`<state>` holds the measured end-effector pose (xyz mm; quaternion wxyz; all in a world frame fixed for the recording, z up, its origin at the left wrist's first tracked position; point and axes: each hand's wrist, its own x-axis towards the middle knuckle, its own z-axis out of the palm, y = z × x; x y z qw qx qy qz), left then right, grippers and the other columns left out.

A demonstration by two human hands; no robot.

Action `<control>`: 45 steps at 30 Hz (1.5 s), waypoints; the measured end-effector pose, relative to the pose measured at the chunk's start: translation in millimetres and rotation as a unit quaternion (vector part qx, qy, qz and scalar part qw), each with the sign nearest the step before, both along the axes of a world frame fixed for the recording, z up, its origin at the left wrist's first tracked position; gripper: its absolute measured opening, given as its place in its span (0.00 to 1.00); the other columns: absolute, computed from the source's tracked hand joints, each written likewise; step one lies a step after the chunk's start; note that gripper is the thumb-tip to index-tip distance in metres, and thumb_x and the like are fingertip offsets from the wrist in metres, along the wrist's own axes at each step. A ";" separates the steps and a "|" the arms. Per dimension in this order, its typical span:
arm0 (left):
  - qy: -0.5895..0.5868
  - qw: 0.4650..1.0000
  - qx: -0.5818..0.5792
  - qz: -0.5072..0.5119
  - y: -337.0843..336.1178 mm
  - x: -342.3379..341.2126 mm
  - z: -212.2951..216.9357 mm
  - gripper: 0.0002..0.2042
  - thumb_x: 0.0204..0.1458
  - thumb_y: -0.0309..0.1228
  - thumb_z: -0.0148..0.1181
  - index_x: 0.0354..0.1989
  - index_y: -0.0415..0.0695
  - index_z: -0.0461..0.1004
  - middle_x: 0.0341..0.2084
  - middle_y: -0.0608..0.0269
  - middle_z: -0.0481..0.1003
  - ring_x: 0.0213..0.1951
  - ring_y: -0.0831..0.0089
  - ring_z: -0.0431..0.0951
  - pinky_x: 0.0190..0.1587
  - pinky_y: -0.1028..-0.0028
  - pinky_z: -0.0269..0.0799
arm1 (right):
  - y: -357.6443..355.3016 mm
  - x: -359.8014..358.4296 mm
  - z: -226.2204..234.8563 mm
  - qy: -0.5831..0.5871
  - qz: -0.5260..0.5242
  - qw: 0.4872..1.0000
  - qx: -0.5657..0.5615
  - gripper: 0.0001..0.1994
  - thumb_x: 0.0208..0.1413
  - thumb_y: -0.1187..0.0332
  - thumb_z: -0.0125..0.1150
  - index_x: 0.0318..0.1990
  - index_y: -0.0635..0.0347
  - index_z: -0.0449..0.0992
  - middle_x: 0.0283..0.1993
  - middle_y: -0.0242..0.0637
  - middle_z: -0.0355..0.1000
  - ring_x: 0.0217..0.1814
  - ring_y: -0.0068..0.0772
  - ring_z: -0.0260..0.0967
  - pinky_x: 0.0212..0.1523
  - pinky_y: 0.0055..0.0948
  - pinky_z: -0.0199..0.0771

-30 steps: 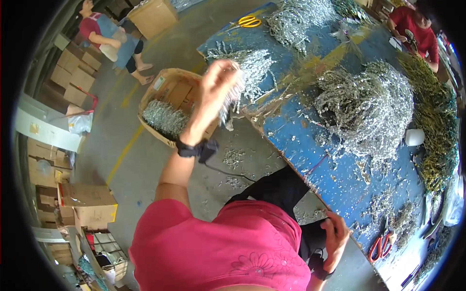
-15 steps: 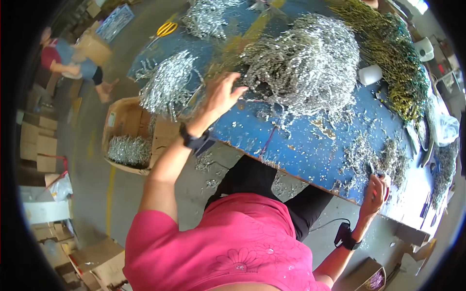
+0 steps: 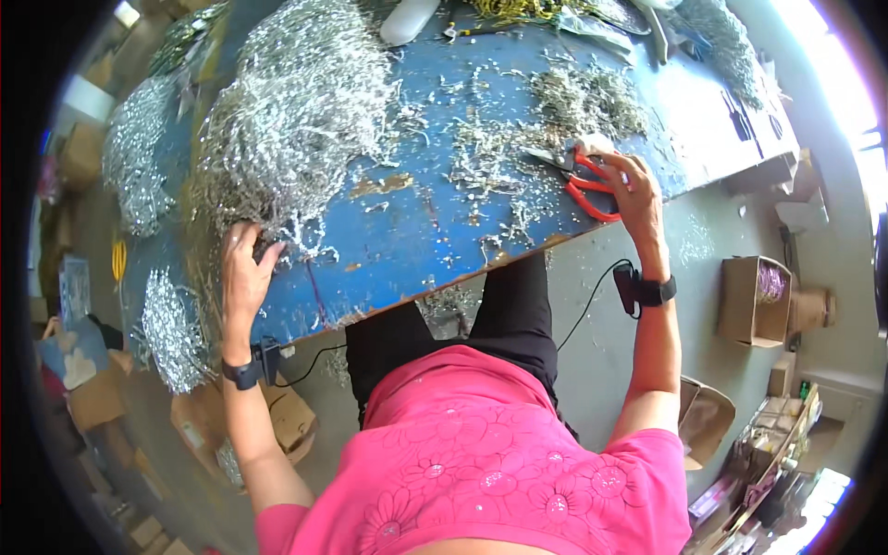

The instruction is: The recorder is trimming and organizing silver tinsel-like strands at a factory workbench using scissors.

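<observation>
A large heap of silver tinsel (image 3: 296, 111) lies on the left half of the blue table (image 3: 398, 259). My left hand (image 3: 246, 277) is at the heap's near edge, thumb and fingers apart, its fingertips against the strands. Nothing shows gripped in it. In my right hand (image 3: 638, 199) is a pair of scissors (image 3: 592, 185) with red-orange handles, the fingers on the upper handle loop. The short metal blades point left over loose tinsel clippings (image 3: 495, 153). A denser mound of clippings (image 3: 592, 97) lies just beyond the scissors.
Smaller silver tinsel bunches (image 3: 176, 333) lie at the table's left edge, near a yellow-handled tool (image 3: 118, 259). A white cylinder (image 3: 407, 20) and gold tinsel (image 3: 518, 11) are at the back. Cardboard boxes (image 3: 754, 301) stand on the floor. Another person is at far left.
My view has swung to the right. My left hand has come to the big heap's near edge. My right hand still holds the scissors, now turned so their handles and blades show.
</observation>
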<state>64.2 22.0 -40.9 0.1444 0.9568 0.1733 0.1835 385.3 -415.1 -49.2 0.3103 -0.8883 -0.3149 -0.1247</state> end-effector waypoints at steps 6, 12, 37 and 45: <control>-0.106 0.993 0.044 -0.005 -24.9 14.0 5.9 0.08 0.42 0.27 0.64 0.30 0.39 0.75 0.29 0.53 0.76 0.33 0.55 0.76 0.36 0.62 0.71 | 9.5 -31.3 38.2 0.133 0.091 0.987 0.000 0.20 0.49 0.74 0.63 0.52 0.56 0.73 0.50 0.39 0.71 0.55 0.39 0.66 0.58 0.34 0.63; -0.080 0.953 -0.277 0.099 -46.5 -22.1 29.8 0.10 0.50 0.27 0.63 0.40 0.42 0.73 0.24 0.67 0.72 0.27 0.82 0.72 0.30 0.80 0.69 | -13.1 6.4 19.2 0.124 0.144 0.976 -0.109 0.20 0.42 0.77 0.63 0.47 0.60 0.71 0.40 0.41 0.69 0.45 0.42 0.67 0.46 0.37 0.67; -0.305 0.933 -0.144 0.122 -35.6 -45.0 99.8 0.09 0.59 0.26 0.51 0.42 0.34 0.72 0.28 0.54 0.78 0.29 0.72 0.80 0.36 0.76 0.75 | -33.7 -55.5 15.8 0.521 0.197 0.763 0.327 0.43 0.49 0.36 0.55 0.63 0.60 0.56 0.30 0.28 0.66 0.21 0.16 0.60 0.17 0.16 0.58; -0.594 0.801 0.042 0.071 -39.4 -89.1 133.1 0.14 0.60 0.30 0.48 0.48 0.30 0.65 0.26 0.50 0.74 0.28 0.61 0.78 0.40 0.63 0.76 | -25.6 -96.4 30.5 0.575 0.183 0.725 0.332 0.50 0.42 0.27 0.50 0.61 0.62 0.58 0.33 0.29 0.69 0.22 0.16 0.62 0.16 0.15 0.57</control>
